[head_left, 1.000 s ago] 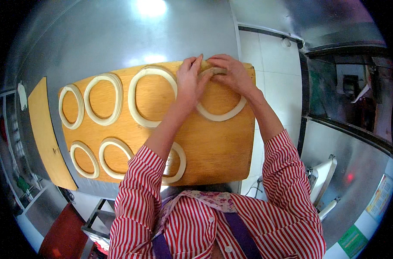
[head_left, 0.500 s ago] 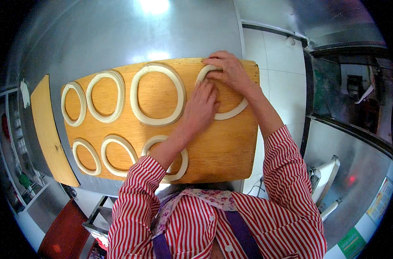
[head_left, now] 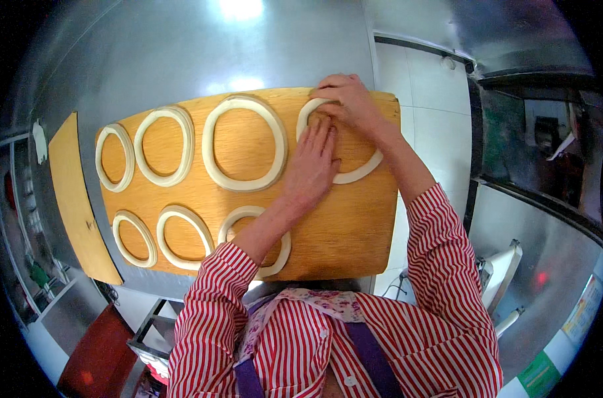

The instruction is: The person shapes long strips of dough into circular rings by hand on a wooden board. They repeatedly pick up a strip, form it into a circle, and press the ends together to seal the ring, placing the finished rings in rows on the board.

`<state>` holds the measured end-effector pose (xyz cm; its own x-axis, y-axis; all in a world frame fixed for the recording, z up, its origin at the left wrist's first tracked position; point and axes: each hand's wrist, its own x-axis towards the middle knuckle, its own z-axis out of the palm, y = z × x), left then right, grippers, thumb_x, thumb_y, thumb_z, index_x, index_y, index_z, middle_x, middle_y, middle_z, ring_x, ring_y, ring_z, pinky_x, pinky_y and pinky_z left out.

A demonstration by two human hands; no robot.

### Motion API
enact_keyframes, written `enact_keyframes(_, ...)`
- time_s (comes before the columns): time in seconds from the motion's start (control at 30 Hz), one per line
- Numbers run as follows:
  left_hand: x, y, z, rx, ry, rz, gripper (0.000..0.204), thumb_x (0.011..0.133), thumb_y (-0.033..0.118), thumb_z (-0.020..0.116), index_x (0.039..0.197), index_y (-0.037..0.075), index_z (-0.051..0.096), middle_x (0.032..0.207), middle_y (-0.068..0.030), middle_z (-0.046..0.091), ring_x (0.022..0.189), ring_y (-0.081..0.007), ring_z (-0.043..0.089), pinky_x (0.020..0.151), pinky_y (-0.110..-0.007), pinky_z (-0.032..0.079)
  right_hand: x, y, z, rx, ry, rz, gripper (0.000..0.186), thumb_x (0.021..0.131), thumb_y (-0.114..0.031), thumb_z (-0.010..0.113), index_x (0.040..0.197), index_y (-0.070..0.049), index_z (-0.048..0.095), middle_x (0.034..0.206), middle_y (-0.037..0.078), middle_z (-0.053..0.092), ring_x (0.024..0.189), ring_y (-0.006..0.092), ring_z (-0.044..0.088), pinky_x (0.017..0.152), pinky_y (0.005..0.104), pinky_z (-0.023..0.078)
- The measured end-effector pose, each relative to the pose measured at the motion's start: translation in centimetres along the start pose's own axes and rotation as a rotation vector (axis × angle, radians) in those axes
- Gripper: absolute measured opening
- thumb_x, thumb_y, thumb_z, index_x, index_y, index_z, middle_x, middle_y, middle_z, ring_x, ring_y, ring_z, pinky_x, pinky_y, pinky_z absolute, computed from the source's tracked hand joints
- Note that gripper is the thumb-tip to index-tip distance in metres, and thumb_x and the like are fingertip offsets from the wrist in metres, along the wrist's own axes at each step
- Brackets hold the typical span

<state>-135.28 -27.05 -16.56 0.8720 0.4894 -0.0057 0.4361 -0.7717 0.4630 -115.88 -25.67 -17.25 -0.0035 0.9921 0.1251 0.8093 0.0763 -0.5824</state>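
Note:
A pale dough ring (head_left: 361, 174) lies at the far right of a wooden board (head_left: 344, 225), with both my hands over its left and far side. My right hand (head_left: 354, 105) curls its fingers over the far part of the ring. The fingers of my left hand (head_left: 312, 162) stretch forward, lying against the ring's left side, with the tips close to my right fingers. Part of the ring is hidden beneath both hands. Just to the left lies another large dough ring (head_left: 210, 142). My left forearm crosses above a nearer dough ring (head_left: 275, 270) and partly covers it.
More dough rings lie in two rows toward the board's left, among them a back-row ring (head_left: 139, 144) and a front-row ring (head_left: 162, 233). The board rests on a shiny metal table (head_left: 149, 66). A narrow wooden plank (head_left: 76, 192) lies at the left.
My left fingers have straightened and lie flatter along the ring's left side. That side of the ring now bows out slightly further left. My right hand stays nearly in place.

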Motion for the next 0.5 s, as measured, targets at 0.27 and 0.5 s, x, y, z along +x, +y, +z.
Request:
enact_keyframes(0.27, 0.5, -0.6, -0.4, 0.094, -0.031, -0.003, 0.072, 0.092, 0.035, 0.057, 0.145, -0.008, 0.033, 0.157, -0.0207, 0.026, 0.148, -0.0329, 0.018, 0.121, -0.047, 0.014, -2.8, 1.7, -0.4, -0.107, 0.153, 0.199, 0.033, 0.079, -0.022, 0.076, 0.109, -0.011, 0.071, 0.111, 0.008, 0.065, 0.105, 0.0259, 0.059, 0.093, 0.0386, 0.043)
enact_keyframes(0.5, 0.4, -2.1, -0.7, 0.021, -0.06, 0.041, 0.058, 0.097, 0.022, 0.05, 0.147, -0.003, 0.034, 0.156, -0.0186, 0.028, 0.147, -0.033, 0.021, 0.121, -0.048, 0.013, -6.4, -1.2, -1.4, -0.212, 0.179, 0.274, 0.032, 0.083, -0.03, 0.07, 0.109, -0.011, 0.07, 0.115, 0.008, 0.062, 0.111, 0.0253, 0.054, 0.097, 0.0434, 0.039)
